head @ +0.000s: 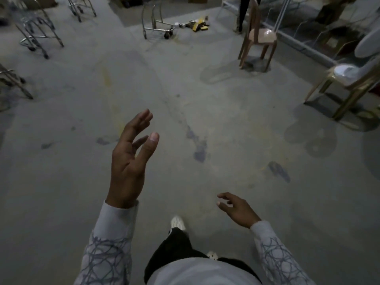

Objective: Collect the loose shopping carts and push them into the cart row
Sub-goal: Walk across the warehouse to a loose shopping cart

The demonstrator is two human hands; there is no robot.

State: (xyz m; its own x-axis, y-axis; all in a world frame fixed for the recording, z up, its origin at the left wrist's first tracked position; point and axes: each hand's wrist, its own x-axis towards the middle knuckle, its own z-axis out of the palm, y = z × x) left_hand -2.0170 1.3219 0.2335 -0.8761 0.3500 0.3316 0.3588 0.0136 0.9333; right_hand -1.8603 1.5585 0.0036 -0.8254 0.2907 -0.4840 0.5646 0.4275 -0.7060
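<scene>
My left hand [131,159] is raised in front of me, fingers spread and empty. Lower on the right, my right hand [236,208] also hangs empty with its fingers apart. Far ahead on the grey concrete floor stands a loose metal cart frame [157,25] on wheels. Another chrome cart [39,33] stands at the far left, with a further cart [82,7] behind it at the top edge. Part of one more cart frame [12,79] shows at the left edge. No hand touches any cart.
A wooden chair [259,42] stands ahead on the right and a gold-legged white chair [349,79] further right. Yellow and white small items [195,24] lie on the floor beside the middle cart. My shoe [177,222] steps forward.
</scene>
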